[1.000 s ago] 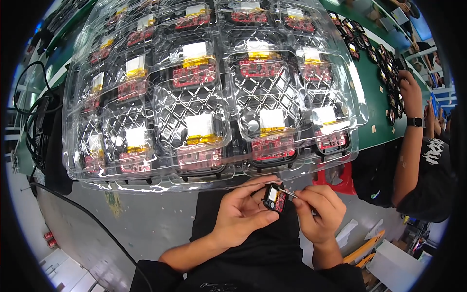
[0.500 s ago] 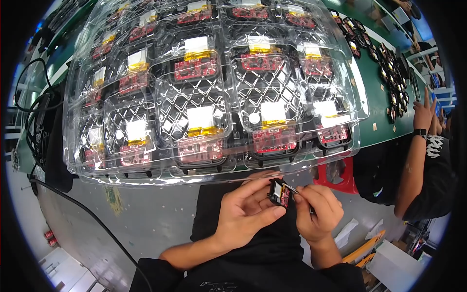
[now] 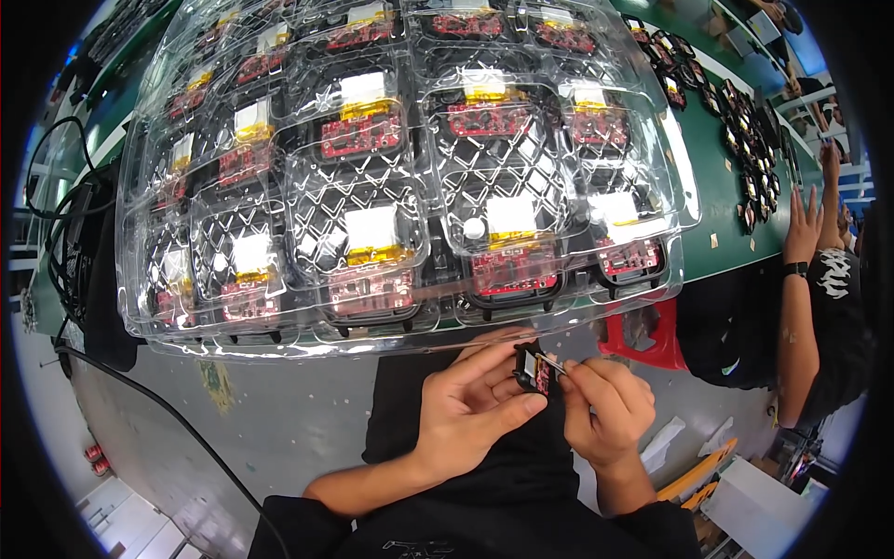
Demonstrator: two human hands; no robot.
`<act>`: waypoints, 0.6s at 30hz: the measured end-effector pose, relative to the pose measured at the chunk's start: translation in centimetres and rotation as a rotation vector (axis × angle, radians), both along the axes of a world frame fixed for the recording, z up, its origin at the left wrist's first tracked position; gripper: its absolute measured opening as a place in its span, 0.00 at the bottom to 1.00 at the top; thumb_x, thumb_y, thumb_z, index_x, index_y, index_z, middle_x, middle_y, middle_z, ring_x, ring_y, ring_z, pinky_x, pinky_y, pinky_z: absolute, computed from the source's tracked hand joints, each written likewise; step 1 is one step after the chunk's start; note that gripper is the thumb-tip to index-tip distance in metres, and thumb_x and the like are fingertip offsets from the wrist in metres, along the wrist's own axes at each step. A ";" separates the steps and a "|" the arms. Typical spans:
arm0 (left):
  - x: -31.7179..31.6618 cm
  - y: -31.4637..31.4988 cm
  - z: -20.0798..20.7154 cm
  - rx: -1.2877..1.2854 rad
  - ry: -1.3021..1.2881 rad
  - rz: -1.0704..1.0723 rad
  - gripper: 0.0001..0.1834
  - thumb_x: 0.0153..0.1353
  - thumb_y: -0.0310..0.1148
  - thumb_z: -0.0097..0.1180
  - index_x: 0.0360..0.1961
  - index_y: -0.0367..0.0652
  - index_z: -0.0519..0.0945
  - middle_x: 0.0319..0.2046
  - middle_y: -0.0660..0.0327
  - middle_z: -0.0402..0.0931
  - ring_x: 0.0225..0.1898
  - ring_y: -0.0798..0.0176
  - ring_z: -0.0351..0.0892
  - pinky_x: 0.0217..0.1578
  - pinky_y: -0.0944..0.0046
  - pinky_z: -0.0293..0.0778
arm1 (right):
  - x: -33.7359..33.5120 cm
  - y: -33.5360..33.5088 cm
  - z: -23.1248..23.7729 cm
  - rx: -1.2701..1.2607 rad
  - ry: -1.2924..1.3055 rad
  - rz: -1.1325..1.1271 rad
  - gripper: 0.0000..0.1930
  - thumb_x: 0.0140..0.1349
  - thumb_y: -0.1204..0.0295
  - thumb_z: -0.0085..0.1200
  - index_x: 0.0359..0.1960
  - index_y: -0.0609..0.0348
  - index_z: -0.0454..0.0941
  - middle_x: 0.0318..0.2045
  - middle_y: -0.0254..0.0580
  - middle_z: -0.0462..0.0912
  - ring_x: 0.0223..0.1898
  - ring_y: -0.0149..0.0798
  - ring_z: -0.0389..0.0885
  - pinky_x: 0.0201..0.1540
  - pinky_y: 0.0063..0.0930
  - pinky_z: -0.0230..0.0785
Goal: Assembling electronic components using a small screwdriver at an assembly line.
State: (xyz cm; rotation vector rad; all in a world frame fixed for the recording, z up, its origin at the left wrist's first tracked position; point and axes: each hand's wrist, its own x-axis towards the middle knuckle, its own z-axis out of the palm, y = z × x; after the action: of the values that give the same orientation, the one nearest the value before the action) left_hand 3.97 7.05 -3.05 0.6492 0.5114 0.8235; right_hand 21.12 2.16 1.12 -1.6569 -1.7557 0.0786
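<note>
In front of my body, my left hand (image 3: 470, 396) grips a small black plastic housing (image 3: 524, 373) between thumb and fingers. Inside the housing sit a red circuit board (image 3: 543, 376) and a pale, silvery battery. My right hand (image 3: 610, 405) pinches a slim, tweezer-like metal tool (image 3: 551, 361), its tip reaching over the housing's inside, by the board. What exactly the tip touches is too small to tell. Just beyond my hands stand stacked clear plastic trays (image 3: 438, 337), with similar black housings, red boards and white batteries with yellow tape in their pockets.
The trays rest on a green table (image 3: 694, 252), overhanging its near edge. More black housings (image 3: 750, 154) lie along the table at the right, where a co-worker's arm (image 3: 799, 326) is raised. A red plastic stool (image 3: 643, 335) stands below. A black cable (image 3: 177, 405) hangs at the left.
The metal tool's tip has shifted slightly over the housing, and the housing has turned a little. The trays appear slightly further left in view. The co-worker's arm has moved.
</note>
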 end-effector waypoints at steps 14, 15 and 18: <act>1.1 0.8 0.9 0.501 0.184 0.117 0.27 0.54 0.19 0.71 0.56 0.28 0.78 0.56 0.46 0.76 0.57 0.55 0.79 0.57 0.57 0.78 | 1.3 -1.4 2.1 -0.451 1.283 -0.095 0.16 0.62 0.79 0.64 0.50 0.68 0.76 0.42 0.44 0.83 0.41 0.30 0.82 0.42 0.22 0.74; 1.3 0.8 1.3 0.543 0.263 0.104 0.25 0.52 0.22 0.72 0.52 0.28 0.81 0.53 0.43 0.79 0.55 0.50 0.81 0.57 0.55 0.77 | 1.4 -1.2 2.0 -0.511 1.374 0.017 0.21 0.64 0.79 0.62 0.57 0.70 0.69 0.45 0.44 0.81 0.47 0.30 0.80 0.50 0.23 0.73; 2.9 1.7 1.1 0.871 0.370 0.206 0.28 0.51 0.23 0.73 0.54 0.28 0.80 0.53 0.42 0.79 0.55 0.45 0.81 0.58 0.54 0.76 | 2.1 -0.3 1.7 -0.349 1.417 0.026 0.20 0.64 0.84 0.60 0.55 0.68 0.67 0.46 0.43 0.81 0.48 0.29 0.79 0.50 0.22 0.73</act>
State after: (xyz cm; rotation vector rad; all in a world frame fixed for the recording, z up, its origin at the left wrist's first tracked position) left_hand 6.84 8.75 -1.99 1.5899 0.5483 1.1300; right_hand 23.18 1.90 2.86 -1.1738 -0.6472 1.2743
